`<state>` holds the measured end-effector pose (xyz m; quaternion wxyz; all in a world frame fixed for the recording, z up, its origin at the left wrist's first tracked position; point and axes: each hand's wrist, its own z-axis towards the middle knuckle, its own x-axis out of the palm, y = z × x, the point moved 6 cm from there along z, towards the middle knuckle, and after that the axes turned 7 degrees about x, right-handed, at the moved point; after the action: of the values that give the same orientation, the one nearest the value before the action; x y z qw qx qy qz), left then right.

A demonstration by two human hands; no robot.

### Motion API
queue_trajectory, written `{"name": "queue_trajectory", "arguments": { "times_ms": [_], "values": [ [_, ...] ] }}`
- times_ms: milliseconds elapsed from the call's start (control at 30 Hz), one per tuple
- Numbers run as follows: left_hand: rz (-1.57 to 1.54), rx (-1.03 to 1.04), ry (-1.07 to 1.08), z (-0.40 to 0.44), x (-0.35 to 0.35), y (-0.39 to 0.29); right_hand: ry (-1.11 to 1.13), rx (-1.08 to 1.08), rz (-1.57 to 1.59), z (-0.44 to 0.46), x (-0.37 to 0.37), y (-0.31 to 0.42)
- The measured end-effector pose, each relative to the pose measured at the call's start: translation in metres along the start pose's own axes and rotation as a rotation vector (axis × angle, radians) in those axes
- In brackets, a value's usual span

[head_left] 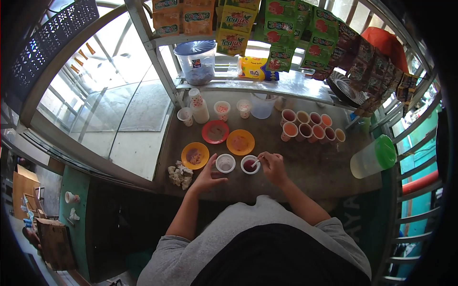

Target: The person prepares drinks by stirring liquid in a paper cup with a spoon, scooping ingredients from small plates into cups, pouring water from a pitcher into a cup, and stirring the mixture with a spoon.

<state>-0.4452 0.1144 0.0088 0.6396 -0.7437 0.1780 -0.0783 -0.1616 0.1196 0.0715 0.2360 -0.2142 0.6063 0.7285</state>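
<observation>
My right hand (pixel 273 168) pinches a small white spoon (pixel 256 162), its end dipped in a paper cup of dark red drink (pixel 248 166). Just left of that cup stands another white cup (pixel 225 163) with pale contents I cannot make out. Beside it, my left hand (pixel 208 177) has thumb and fingers apart, curved around the near left side without clearly gripping. Beyond the cups are an orange plate (pixel 240 142) and a red plate (pixel 215 132), each with powdery remains. Another orange plate (pixel 194 156) lies left of my left hand.
Several filled cups (pixel 312 127) stand grouped at the right, near a green-lidded jug (pixel 373 157). A crumpled cloth (pixel 180 175) lies at the left edge. Along the back are stacked cups (pixel 196 99), a clear pitcher (pixel 262 106) and a lidded tub (pixel 196 64). Drink sachets (pixel 234 31) hang overhead.
</observation>
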Motion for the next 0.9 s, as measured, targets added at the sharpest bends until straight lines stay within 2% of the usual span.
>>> {"name": "queue_trajectory", "arguments": {
  "times_ms": [67, 133, 233, 400, 467, 567, 633, 700, 767, 800, 833, 900],
  "values": [
    [-0.027, 0.017, 0.040, -0.003, -0.003, -0.003, 0.051, -0.002, -0.034, 0.000, 0.004, 0.001],
    [0.003, 0.006, 0.052, -0.008, -0.007, -0.009, -0.099, -0.045, -0.014, 0.000, -0.004, 0.005],
    [0.061, -0.015, 0.073, -0.018, -0.010, -0.028, -0.018, -0.132, -0.114, -0.005, -0.001, 0.016],
    [0.193, -0.021, 0.052, -0.026, -0.016, -0.051, -0.018, -0.111, -0.095, -0.003, -0.004, 0.015],
    [0.335, 0.083, 0.031, -0.028, -0.018, -0.066, 0.011, -0.120, -0.115, -0.003, 0.000, 0.013],
    [0.395, 0.110, -0.092, -0.027, -0.016, -0.094, -0.053, -0.074, -0.021, -0.001, -0.005, 0.011],
    [0.424, 0.171, -0.100, -0.014, -0.007, -0.099, 0.020, -0.061, -0.083, -0.003, 0.000, 0.011],
    [0.449, 0.230, -0.105, -0.003, 0.008, -0.104, 0.002, -0.057, -0.067, -0.002, -0.004, 0.011],
    [0.732, 0.357, 0.001, 0.008, 0.036, -0.113, -0.024, -0.054, -0.056, -0.003, -0.008, 0.013],
    [0.732, 0.364, 0.009, 0.012, 0.049, -0.117, -0.023, -0.128, -0.116, -0.005, -0.009, 0.020],
    [0.882, 0.362, 0.048, 0.015, 0.064, -0.121, -0.023, -0.200, -0.176, -0.007, -0.009, 0.026],
    [1.060, 0.347, 0.082, 0.029, 0.084, -0.105, -0.035, -0.145, -0.120, -0.005, -0.010, 0.024]
  ]
}}
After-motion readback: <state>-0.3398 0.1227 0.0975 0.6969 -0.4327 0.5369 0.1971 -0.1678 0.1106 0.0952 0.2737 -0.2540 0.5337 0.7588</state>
